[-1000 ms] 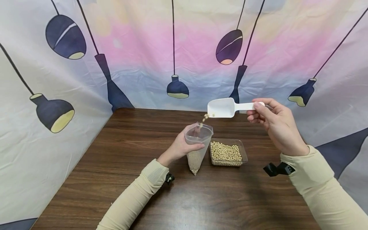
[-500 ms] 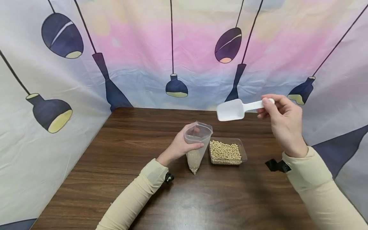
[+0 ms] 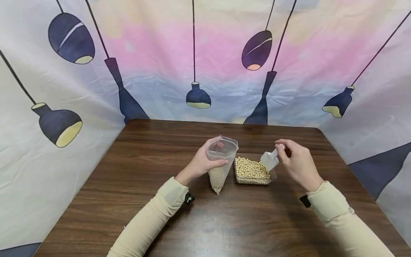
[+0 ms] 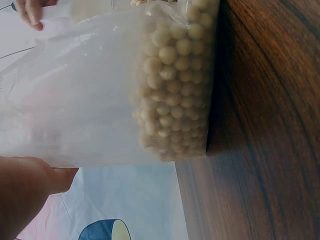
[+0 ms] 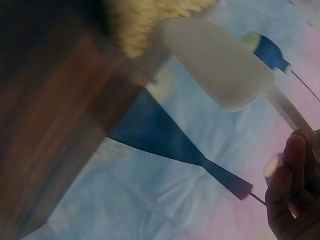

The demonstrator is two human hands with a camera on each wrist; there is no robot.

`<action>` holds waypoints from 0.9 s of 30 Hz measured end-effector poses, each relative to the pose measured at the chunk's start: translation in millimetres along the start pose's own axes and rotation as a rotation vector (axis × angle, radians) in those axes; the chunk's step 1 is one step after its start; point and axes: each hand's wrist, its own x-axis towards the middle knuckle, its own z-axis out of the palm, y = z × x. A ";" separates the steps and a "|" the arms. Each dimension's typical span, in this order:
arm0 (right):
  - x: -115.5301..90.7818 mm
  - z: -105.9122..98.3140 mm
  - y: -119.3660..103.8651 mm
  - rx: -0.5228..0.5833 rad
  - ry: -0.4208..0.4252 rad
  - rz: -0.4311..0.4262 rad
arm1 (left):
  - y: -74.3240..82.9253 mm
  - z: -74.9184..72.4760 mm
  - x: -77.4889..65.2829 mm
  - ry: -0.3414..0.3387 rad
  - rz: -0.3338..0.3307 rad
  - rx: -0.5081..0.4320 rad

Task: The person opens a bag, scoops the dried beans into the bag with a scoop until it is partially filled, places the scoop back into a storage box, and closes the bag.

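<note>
My left hand grips a clear plastic bag near its open mouth, thumb across the front. Soybeans fill the bag's lower part, and its bottom rests on the table. My right hand pinches the handle of a white scoop. The scoop tilts down, its tip at the soybeans in the right side of a clear plastic box. In the right wrist view the scoop shows its smooth side, and the beans beyond are blurred.
The brown wooden table bears the bag and the box, which stand close side by side. A cloth backdrop printed with hanging lamps rises behind the table's far edge and along both sides.
A second ago beans fell from the scoop into the bag. My right hand then drew the emptied scoop rightward and lowered it to the box. The left hand holds the bag in place.
</note>
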 end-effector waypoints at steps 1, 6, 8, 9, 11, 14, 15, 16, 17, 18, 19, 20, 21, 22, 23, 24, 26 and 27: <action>-3.5 2.3 1.5 -0.006 -0.016 -0.003 | -1.3 -0.1 0.1 0.003 0.004 0.004; -15.6 10.2 7.9 -0.004 -0.062 0.021 | -4.1 -0.5 -0.2 0.004 0.017 0.004; -18.4 11.5 10.3 0.013 -0.063 0.063 | 4.7 -0.1 -2.2 -0.005 0.012 0.000; -19.3 11.7 11.4 0.026 -0.063 0.092 | 8.9 0.1 -3.1 -0.009 0.010 -0.002; -20.5 11.6 13.9 0.055 -0.067 0.157 | 18.4 0.3 -5.3 -0.016 0.001 -0.004; -22.1 9.8 17.4 0.110 -0.089 0.261 | 28.6 0.8 -7.4 -0.022 -0.011 -0.001; -22.7 9.0 18.6 0.134 -0.102 0.295 | 29.4 1.0 -7.6 -0.021 -0.011 -0.001; -23.3 8.5 19.7 0.162 -0.117 0.330 | 30.1 1.1 -7.6 -0.021 -0.015 0.002; -24.0 7.9 20.5 0.193 -0.132 0.363 | 30.4 1.3 -7.6 -0.021 -0.019 0.002; -24.6 7.4 21.6 0.224 -0.149 0.394 | 30.4 1.5 -7.5 -0.020 -0.020 0.002; -25.1 7.1 22.9 0.257 -0.165 0.427 | 30.4 1.6 -7.5 -0.018 -0.021 0.001; -25.5 6.9 24.2 0.292 -0.182 0.461 | 30.5 1.8 -7.5 -0.016 -0.022 0.001; -25.9 6.7 25.3 0.331 -0.197 0.498 | 30.4 1.9 -7.4 -0.014 -0.023 0.000; -26.3 6.8 26.7 0.365 -0.211 0.535 | 30.3 2.1 -7.4 -0.012 -0.024 -0.001; -26.6 7.1 28.4 0.393 -0.221 0.569 | 30.3 2.1 -7.5 -0.011 -0.024 -0.001; -27.1 7.7 30.4 0.424 -0.228 0.604 | 30.2 2.1 -7.5 -0.009 -0.023 -0.002; -28.3 9.6 33.7 0.476 -0.236 0.667 | 30.6 2.3 -7.6 -0.009 -0.023 -0.001; -29.0 11.2 35.6 0.503 -0.240 0.696 | 30.6 2.3 -7.5 -0.009 -0.020 0.000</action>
